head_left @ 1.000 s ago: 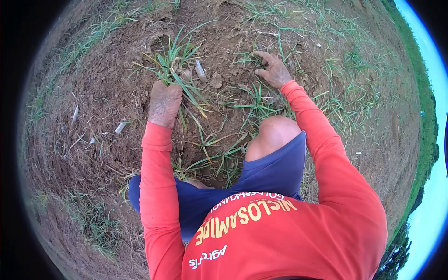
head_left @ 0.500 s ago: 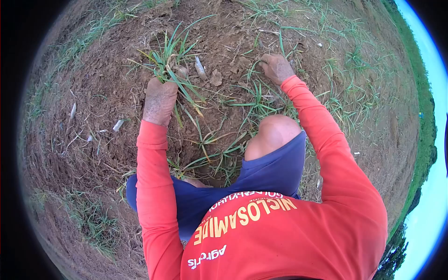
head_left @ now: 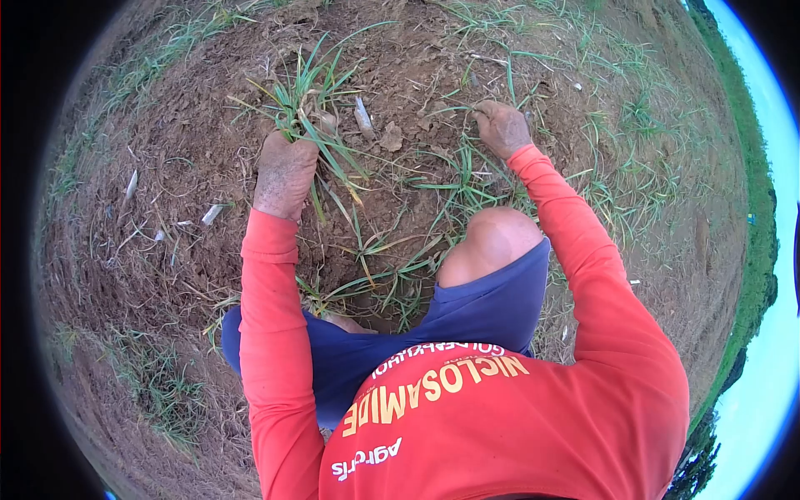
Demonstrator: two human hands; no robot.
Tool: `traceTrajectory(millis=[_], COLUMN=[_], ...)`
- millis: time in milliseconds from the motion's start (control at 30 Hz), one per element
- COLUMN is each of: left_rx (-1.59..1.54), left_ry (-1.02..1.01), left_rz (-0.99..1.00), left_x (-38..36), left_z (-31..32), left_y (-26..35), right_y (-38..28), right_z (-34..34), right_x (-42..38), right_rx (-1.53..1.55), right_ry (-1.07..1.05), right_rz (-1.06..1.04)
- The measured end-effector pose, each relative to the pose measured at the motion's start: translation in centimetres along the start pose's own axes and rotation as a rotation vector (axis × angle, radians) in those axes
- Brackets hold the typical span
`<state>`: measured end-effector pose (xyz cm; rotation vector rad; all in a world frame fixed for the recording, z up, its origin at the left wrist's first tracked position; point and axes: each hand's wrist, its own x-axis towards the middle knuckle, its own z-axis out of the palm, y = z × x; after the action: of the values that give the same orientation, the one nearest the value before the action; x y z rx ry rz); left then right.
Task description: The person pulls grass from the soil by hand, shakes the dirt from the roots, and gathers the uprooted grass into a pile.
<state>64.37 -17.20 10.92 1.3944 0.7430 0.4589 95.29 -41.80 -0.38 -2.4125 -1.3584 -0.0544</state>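
My left hand (head_left: 285,171) is closed around a bunch of long, narrow green plants (head_left: 304,92), grass-like with some yellowed tips. Their leaves fan out above and to the right of the fist, and their lower ends are hidden. To the right, my right hand (head_left: 502,129) is bent down at the soil with its fingers pinched together. A thin curved green leaf (head_left: 454,109) runs to its fingertips. Between the hands lie a pale, flat scrap (head_left: 363,118) and a brown clod (head_left: 390,137) on the ground.
Tufts of the same narrow-leaved plant (head_left: 463,185) grow in front of my bare knee (head_left: 493,246). Brown soil with dry stalks spreads all around. Whitish pieces (head_left: 213,214) lie at the left. A green strip of vegetation (head_left: 754,192) borders the field at the far right.
My right hand has shifted slightly right, and the thin leaf at its fingertips has straightened toward level. My left hand still grips the bunch, almost unmoved.
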Motion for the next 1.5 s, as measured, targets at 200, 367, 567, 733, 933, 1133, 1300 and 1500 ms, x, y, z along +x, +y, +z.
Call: traceTrajectory(millis=[200,367,567,733,933,1133,1300,1500], left_rx=[-0.029,0.006,-0.005,0.002,0.121,0.088,0.144,0.061], left_ry=[-0.033,-0.019,-0.083,-0.198,-0.412,-0.277,-0.170,-0.145], left_rz=[-0.066,-0.010,-0.203,-0.123,0.035,-0.189,-0.098,-0.115], left_x=[0.7,1.1,0.4,0.3,-0.6,-0.4,-0.8,-0.9], left_z=[-0.7,0.2,1.5,2.4,7.0,3.4,1.9,0.6], left_y=[-1.0,-1.0,1.5,-0.6,-5.3,-3.2,-0.4,0.8], right_y=[-1.5,-1.7,-3.2,-6.4,-11.4,-6.4,-4.7,-3.7], right_z=[-2.0,-7.8,-12.9,-10.0,-4.4,-2.1,-0.7,-0.9], right_x=[-1.1,0.4,2.4,1.9,2.5,4.9,5.5,6.8], right_rx=[0.107,0.167,0.897,0.973,0.152,-0.242,-0.260,-0.058], right_ry=[0.127,0.139,0.016,-0.149,-0.173,-0.112,-0.154,-0.217], right_rz=[0.074,0.117,0.453,0.447,-0.885,0.112,0.158,0.328])
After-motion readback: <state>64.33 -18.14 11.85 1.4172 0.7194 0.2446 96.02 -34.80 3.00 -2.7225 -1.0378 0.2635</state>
